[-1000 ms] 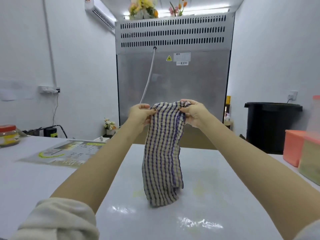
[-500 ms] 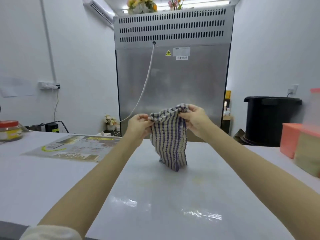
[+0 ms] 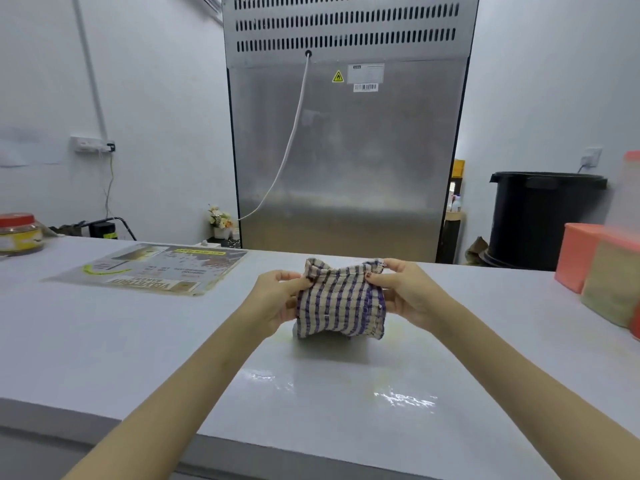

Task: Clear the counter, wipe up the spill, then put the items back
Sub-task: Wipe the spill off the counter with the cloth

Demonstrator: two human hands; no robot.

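Cloth: you are holding the blue-and-beige checked woven cloth [image 3: 341,303] bunched up at frame centre, over the far middle of the counter. Its lower edge is hanging low, and I can't tell whether it is touching the surface.
Left hand: your left hand [image 3: 277,299] is gripping the cloth's left side, with the fingers curled round the fabric and the thumb on the top edge.
Right hand: your right hand [image 3: 405,296] is pinching the top right corner, and the fingers are wrapping behind the right side.
Counter: the white glossy counter [image 3: 104,341] is filling the lower frame and showing shiny glare patches [image 3: 403,398] below the cloth.
Left of frame: a laminated printed sheet [image 3: 149,268] is lying flat at centre left. A clear jar with a red lid [image 3: 20,233] is sitting at the far left edge.
Right of frame: orange-lidded plastic tubs [image 3: 581,254] are standing at the right edge.
Background: the back of a steel fridge [image 3: 346,150] is standing at upper centre with a white cable [image 3: 287,143] hanging down it. A black bin [image 3: 543,216] is standing to its right.
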